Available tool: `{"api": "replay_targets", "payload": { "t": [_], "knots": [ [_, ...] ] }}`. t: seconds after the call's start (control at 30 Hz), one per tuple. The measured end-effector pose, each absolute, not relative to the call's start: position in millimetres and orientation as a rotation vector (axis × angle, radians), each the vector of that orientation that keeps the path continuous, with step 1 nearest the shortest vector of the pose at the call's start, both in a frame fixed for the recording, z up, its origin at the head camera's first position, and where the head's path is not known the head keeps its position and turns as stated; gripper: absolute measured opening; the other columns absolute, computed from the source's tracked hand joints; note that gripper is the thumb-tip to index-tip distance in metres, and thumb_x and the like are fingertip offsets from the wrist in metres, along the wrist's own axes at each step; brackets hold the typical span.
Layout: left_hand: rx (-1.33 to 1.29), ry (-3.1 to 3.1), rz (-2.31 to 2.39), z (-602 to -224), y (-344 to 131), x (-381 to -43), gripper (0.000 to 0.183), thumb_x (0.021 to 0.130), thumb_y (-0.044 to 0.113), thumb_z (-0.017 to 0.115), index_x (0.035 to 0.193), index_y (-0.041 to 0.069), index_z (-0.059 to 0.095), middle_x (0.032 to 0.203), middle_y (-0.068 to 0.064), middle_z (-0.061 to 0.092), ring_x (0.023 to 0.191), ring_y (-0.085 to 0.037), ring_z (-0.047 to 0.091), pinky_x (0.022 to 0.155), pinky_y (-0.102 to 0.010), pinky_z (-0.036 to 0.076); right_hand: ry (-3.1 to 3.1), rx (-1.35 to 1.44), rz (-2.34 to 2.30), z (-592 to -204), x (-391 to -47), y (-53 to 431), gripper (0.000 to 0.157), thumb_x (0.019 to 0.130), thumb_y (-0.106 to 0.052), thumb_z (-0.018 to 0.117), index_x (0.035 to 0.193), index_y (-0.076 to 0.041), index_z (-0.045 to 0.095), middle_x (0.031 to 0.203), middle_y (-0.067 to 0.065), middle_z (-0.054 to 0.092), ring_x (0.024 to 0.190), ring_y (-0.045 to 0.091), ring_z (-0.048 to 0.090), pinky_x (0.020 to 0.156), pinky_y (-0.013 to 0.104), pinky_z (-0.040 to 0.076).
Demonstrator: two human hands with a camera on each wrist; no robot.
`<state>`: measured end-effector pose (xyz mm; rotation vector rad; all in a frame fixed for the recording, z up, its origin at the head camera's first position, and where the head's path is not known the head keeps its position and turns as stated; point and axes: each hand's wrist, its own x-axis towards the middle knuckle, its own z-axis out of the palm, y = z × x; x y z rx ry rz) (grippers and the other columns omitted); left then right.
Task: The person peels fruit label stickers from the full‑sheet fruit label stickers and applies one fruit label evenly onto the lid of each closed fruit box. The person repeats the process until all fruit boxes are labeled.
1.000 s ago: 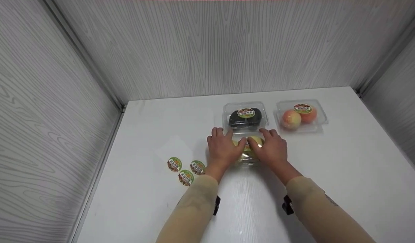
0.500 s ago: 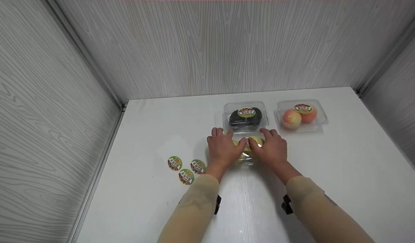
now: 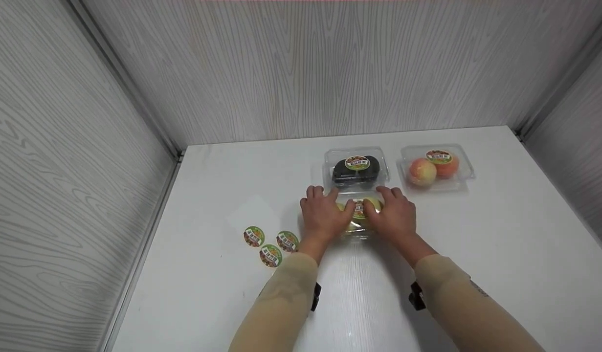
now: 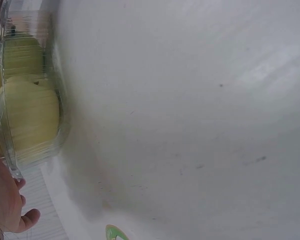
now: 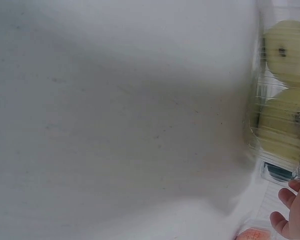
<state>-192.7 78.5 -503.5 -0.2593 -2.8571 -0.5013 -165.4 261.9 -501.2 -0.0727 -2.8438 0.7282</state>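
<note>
Between my two hands sits a clear plastic box [image 3: 355, 233] with pale yellow round fruits [image 4: 32, 112] inside; they show through its wall as yellow-green fruits [image 5: 285, 122]. A round label [image 3: 359, 209] lies on its lid. My left hand [image 3: 323, 215] spans the left side, its thumb at the label's left edge and the forefinger at the far rim. My right hand [image 3: 393, 215] mirrors it, with its thumb at the label's right edge. The other fingers of both hands spread outward, relaxed. The hands partly hide the box's sides.
Behind stands a labelled clear box [image 3: 330, 155] of dark produce. To its right, another labelled box [image 3: 464, 171] holds a reddish-yellow fruit [image 3: 422, 172] and an orange one. Several round stickers lie at the left, including a green-edged sticker [image 3: 254, 236]. Pale panels enclose the white table [image 3: 208, 195].
My thumbs have slid slightly apart, the right one moving right, so more of the label shows. Both hands otherwise stay in place on the box.
</note>
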Motion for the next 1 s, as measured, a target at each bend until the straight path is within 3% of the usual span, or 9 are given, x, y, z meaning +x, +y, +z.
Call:
{"api": "replay_targets", "payload": {
  "t": [0.63, 1.0],
  "knots": [
    [-0.287, -2.791, -0.571, -503.3, 77.0, -192.3, 0.053, 0.099, 0.053, 0.054, 0.133, 0.018, 0.075, 0.125, -0.018, 0.068, 0.12, -0.032, 0.054, 0.091, -0.051, 0.047, -2.778, -0.041, 0.739, -504.4, -167.8, 264.0, 0.055, 0.101, -0.041, 0.057, 0.14, -0.002, 0.063, 0.128, 0.025, 0.063, 0.115, 0.045, 0.063, 0.097, 0.064, 0.047],
    [-0.343, -2.848, -0.633, -501.7, 72.8, -191.2, 0.069, 0.098, 0.063, 0.052, 0.142, 0.012, 0.069, 0.138, -0.02, 0.063, 0.13, -0.033, 0.053, 0.099, -0.053, 0.046, -2.904, 0.001, 0.716, -496.7, -163.2, 268.4, 0.079, 0.101, -0.063, 0.056, 0.151, -0.002, 0.055, 0.14, 0.026, 0.059, 0.125, 0.045, 0.059, 0.104, 0.065, 0.044]
  ]
}}
